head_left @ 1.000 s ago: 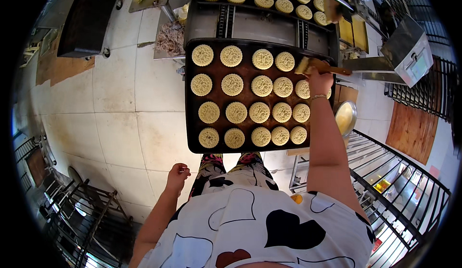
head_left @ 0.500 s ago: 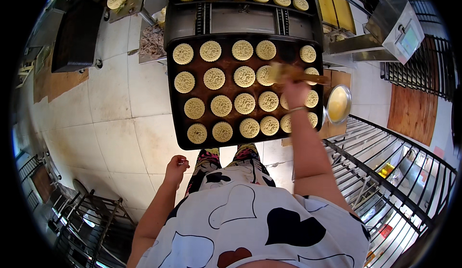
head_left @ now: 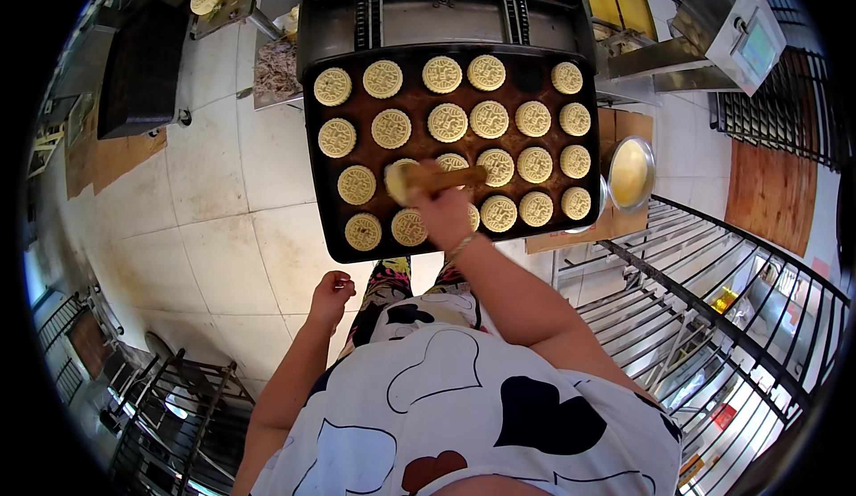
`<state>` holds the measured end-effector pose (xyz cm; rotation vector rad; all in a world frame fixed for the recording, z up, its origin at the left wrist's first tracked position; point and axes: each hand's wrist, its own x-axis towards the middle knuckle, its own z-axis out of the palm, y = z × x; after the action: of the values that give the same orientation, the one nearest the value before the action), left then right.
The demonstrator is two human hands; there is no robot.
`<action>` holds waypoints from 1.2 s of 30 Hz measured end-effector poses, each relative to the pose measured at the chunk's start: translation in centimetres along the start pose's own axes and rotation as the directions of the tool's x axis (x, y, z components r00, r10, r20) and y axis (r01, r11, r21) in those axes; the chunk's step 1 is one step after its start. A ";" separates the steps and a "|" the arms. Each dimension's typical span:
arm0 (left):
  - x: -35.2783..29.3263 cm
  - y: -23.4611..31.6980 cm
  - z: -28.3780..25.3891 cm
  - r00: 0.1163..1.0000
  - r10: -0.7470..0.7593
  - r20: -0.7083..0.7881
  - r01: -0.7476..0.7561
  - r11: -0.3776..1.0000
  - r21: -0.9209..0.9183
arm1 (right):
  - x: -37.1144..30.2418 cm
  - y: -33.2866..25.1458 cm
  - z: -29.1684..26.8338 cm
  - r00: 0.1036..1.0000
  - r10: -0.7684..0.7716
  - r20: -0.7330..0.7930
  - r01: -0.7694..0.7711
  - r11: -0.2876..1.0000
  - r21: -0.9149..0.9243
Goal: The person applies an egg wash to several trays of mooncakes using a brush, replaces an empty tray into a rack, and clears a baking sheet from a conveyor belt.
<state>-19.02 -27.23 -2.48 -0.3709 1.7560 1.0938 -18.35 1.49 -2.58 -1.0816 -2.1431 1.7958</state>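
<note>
A wide-handled brush (head_left: 450, 177) is in my right hand (head_left: 444, 213), whose fingers are wrapped round it. Its pale bristles lie over a mooncake in the third row, left of the middle. Rows of round, pale, embossed mooncakes (head_left: 333, 87) sit on a dark baking tray (head_left: 528, 77) in front of me. One spot in the far row holds no mooncake. My left hand (head_left: 333, 296) hangs low beside my leg, short of the tray's near edge, fingers curled in with nothing visible in them.
A metal bowl (head_left: 650, 175) of yellow liquid stands right of the tray. Beyond the tray runs a metal machine (head_left: 446, 22) with another tray of mooncakes. Black racks (head_left: 713, 291) stand at the right and lower left. A screen box (head_left: 749, 46) is at the far right.
My right hand has swept the brush left and nearer to me, from the tray's right side to its left-middle. The left hand has hardly moved. The whole view has shifted slightly.
</note>
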 end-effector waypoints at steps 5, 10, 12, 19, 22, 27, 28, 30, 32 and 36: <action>-0.9 -0.7 -1.0 0.999 -0.038 -0.002 0.038 0.999 0.025 | 4.5 3.2 -20.0 0.867 0.069 -0.493 -0.168 0.973 -0.157; -0.6 -1.0 -1.7 1.000 -0.018 -0.004 0.018 1.000 0.007 | 2.9 3.3 -17.6 0.884 -0.072 -0.462 -0.093 0.941 -0.324; -0.8 0.2 -1.2 1.000 0.004 -0.005 -0.004 1.000 0.027 | 0.1 0.7 -10.3 0.974 0.172 -0.147 -0.223 0.836 -0.501; -0.9 2.0 0.2 0.998 0.049 0.047 -0.052 0.997 0.052 | -7.6 -2.0 -3.4 0.984 -0.148 0.097 0.157 0.982 -0.104; -1.0 0.8 -0.4 0.999 0.024 0.034 -0.027 0.995 0.092 | -6.1 4.7 -13.6 0.966 0.166 -0.201 -0.207 0.956 -0.206; -1.1 0.8 -1.0 1.000 0.014 0.024 -0.017 0.990 0.142 | -6.3 2.4 -18.7 0.927 0.004 -0.375 -0.116 0.954 -0.276; -1.0 1.0 -1.0 0.999 0.021 0.026 -0.025 0.988 0.151 | -6.6 4.6 -16.8 0.953 -0.065 -0.297 -0.008 0.972 -0.237; -0.7 1.6 -0.6 0.999 0.038 0.027 -0.042 0.988 0.149 | -7.3 3.6 -12.1 0.958 -0.264 -0.113 0.234 0.947 -0.221; -1.2 2.8 -0.1 0.999 0.045 0.013 -0.046 0.993 0.110 | -8.0 3.9 -11.8 0.991 -0.095 -0.090 0.090 0.994 -0.057; -1.8 2.0 -0.2 1.000 0.019 -0.013 -0.019 0.999 0.034 | -4.5 7.1 -24.3 0.903 0.102 -0.417 -0.229 0.936 -0.267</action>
<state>-19.65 -26.75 0.11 -0.3418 1.7904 1.0762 0.90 18.44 -0.80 -1.5906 -2.1640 1.1688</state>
